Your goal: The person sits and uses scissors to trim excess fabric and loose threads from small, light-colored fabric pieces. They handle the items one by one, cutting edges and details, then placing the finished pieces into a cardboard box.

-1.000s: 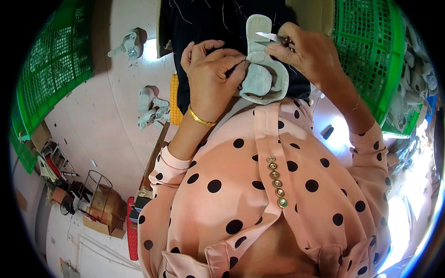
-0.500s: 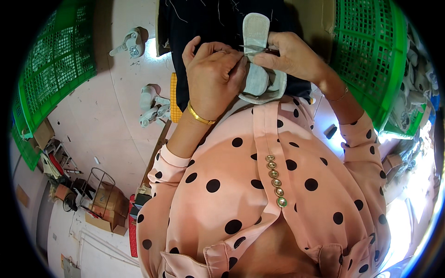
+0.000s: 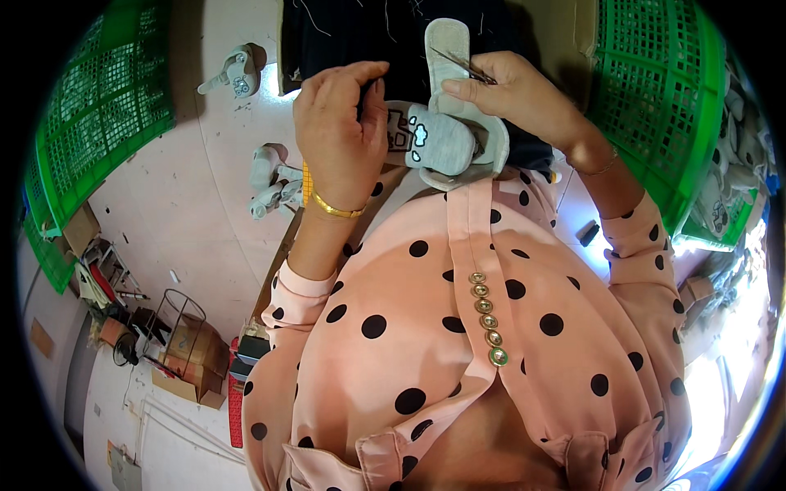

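Two hands are at work above the lap; the workpiece, a grey shoe upper [image 3: 442,147], lies between them, its curved end close to the polka-dot blouse [image 3: 491,237], its pale strap [image 3: 446,37] pointing away over the dark lap cloth [image 3: 409,49].

Left hand [image 3: 340,135]: set beside the printed end of the upper; thumb and forefinger are curved, their tips close together; whether they pinch a thread, or whether the palm side touches the upper, I cannot tell from here.

Right hand [image 3: 520,88]: fingers closed around slim dark snips [image 3: 472,70], thumb extended onto the strap; the blades lie across the strap's face; whether they are parted, I cannot tell.

Progress, by judgement: the strap and dark printed figure are already on the upper; with the snips at the strap, this piece appears unfinished; what remains along its edges is too small to make out. Loose threads [image 3: 316,20] lie on the lap cloth; similar shoe pieces [image 3: 266,168] sit on the floor at the left, more beyond the green crate [image 3: 655,106] at the right; their stage of completion cannot be determined.
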`<state>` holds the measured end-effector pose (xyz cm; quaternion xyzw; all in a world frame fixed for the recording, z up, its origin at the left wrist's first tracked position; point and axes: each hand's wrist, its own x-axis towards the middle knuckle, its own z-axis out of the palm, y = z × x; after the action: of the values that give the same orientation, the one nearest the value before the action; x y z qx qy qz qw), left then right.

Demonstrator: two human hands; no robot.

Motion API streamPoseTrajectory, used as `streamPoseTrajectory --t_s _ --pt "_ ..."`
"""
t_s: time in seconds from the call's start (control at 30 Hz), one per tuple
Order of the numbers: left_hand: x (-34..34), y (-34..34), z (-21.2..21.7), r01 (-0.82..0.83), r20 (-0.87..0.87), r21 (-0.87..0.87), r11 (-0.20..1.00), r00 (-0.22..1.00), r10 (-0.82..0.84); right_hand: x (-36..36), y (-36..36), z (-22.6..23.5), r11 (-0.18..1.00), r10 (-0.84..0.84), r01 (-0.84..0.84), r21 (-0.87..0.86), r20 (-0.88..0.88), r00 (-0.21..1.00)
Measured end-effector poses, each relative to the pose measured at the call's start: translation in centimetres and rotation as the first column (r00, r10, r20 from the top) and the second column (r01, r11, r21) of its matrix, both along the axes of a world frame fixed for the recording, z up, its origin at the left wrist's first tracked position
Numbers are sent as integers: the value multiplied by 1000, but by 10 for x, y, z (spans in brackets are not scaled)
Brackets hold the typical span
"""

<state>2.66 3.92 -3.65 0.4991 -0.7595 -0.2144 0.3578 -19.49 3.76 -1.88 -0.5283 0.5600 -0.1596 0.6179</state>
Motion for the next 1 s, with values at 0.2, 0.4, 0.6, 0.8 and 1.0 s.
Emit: streamPoseTrajectory --t_s 0.2,0.4,0.6,0.8,1.0 --pt "-2 3 19 211 82 -64 975 975 -205 3 -5 14 990 -11 16 143 -36 999" --pt "-8 5 13 195 145 -137 971 974 -175 10 -4 24 974 -74 71 213 7 997" --pt "-7 1 17 301 186 -102 948 942 -279 15 -4 28 959 -80 62 277 52 995" --pt "11 1 12 389 -702 567 727 690 178 12 0 34 916 -210 152 371 121 970" --pt "17 8 28 289 -389 507 812 918 -84 10 10 35 947 -202 183 262 46 978"
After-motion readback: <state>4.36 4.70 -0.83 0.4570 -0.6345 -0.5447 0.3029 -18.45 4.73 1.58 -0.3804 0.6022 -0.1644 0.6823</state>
